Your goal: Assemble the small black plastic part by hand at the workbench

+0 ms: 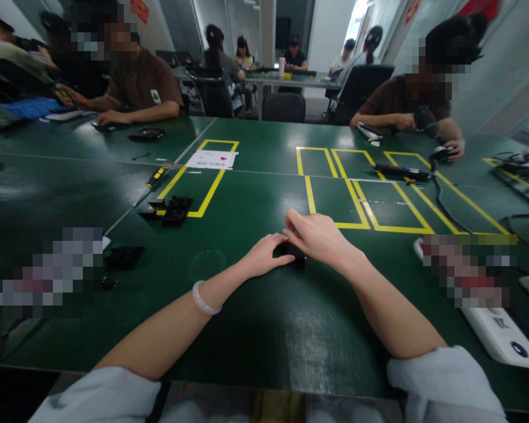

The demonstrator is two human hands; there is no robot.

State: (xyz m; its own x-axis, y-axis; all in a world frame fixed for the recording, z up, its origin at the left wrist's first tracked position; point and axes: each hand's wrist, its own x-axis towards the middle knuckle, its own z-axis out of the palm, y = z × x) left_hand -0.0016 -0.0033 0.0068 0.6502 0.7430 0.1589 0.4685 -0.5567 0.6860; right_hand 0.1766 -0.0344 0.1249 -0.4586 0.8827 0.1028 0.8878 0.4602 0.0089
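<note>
From my remote seat, I have the black part (pixel 297 257) on the green table (pixel 255 329), at the middle of my view. My left hand (pixel 268 257) holds it between thumb and fingers. My right hand (pixel 317 234) is drawn narrow just above it; I can't tell what its fingertips grip. Clocking from the part, black pieces (pixel 175 211) and a screwdriver (pixel 156 176) lie at ten, paper (pixel 212 160) at eleven, a black tool (pixel 403 172) at two.

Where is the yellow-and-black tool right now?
In the head view, the yellow-and-black tool lies left on the green table, just beyond the black parts and left of the white paper.
</note>
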